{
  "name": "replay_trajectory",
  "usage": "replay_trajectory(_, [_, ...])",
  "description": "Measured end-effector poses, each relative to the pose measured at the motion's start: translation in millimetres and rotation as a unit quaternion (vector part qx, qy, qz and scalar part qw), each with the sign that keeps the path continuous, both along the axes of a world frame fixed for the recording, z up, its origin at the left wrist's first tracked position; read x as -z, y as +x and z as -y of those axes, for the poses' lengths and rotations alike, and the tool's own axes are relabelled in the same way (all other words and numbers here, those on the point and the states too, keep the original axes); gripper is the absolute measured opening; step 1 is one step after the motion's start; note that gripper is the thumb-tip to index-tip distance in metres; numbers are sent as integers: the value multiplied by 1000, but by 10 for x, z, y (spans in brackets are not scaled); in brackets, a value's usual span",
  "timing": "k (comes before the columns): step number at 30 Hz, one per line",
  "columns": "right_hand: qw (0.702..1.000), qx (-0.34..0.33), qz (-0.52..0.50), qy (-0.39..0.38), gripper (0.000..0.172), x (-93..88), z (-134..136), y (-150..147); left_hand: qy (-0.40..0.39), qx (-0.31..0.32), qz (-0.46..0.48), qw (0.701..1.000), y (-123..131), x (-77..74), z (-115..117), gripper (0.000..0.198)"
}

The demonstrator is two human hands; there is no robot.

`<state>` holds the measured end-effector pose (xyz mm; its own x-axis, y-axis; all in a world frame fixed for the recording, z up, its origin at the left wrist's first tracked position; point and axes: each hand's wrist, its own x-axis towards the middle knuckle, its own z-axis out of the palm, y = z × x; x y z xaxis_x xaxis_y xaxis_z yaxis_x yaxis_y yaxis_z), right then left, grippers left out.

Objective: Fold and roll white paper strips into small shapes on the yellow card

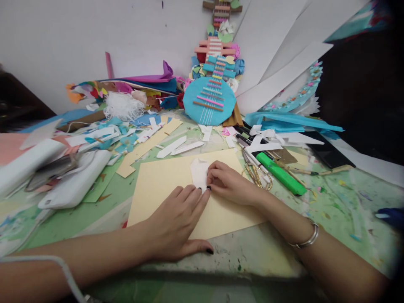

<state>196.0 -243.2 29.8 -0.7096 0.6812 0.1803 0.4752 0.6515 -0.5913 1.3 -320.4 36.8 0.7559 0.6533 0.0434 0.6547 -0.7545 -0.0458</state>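
Note:
A small white paper piece (198, 172) lies on a cream sheet of paper (164, 176) near the table's front edge. My left hand (179, 219) rests flat on the cream sheet, its fingers stretched out and their tips at the lower end of the white piece. The thumb points right, close to the sheet's near edge. My right hand (229, 183) has its fingers curled in a pinch at the right edge of the white piece. Its fingertips nearly meet those of my left hand and cover part of that edge.
Gold-handled scissors (257, 176) and a green cutter (280, 173) lie right of the sheet. A white power bank-like block (75, 181) sits left. Behind stand a blue paper lute (208, 101) and paper scraps (176, 147). A black phone (331, 151) lies far right.

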Motion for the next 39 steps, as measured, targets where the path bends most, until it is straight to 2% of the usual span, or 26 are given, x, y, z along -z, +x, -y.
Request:
replay_trajectory(8, [1000, 8, -2, -10, 7, 21, -12, 13, -25, 2, 14, 1000, -20, -4, -2, 88])
replay_trajectory(14, [997, 73, 13, -6, 10, 24, -55, 26, -23, 0, 34, 999, -26, 6, 21, 89])
replay_trajectory(19, [997, 77, 6, -8, 9, 57, -91, 42, -20, 1, 49, 999, -27, 24, 32, 88])
replay_trajectory(24, [995, 93, -32, -4, 14, 89, -95, 59, -30, 0, 34, 999, -25, 2, 32, 89])
replay_trajectory(28, [994, 102, -27, -3, 8, 70, -49, 31, -33, 2, 27, 999, -25, -23, 28, 89])
replay_trajectory(31, [993, 114, -11, -4, 16, 50, -25, -3, -36, 9, 26, 999, -25, -32, 12, 89])
replay_trajectory(39, [990, 136, -26, -20, 11, 70, -87, -1, -34, -7, 24, 999, -27, -54, 25, 86])
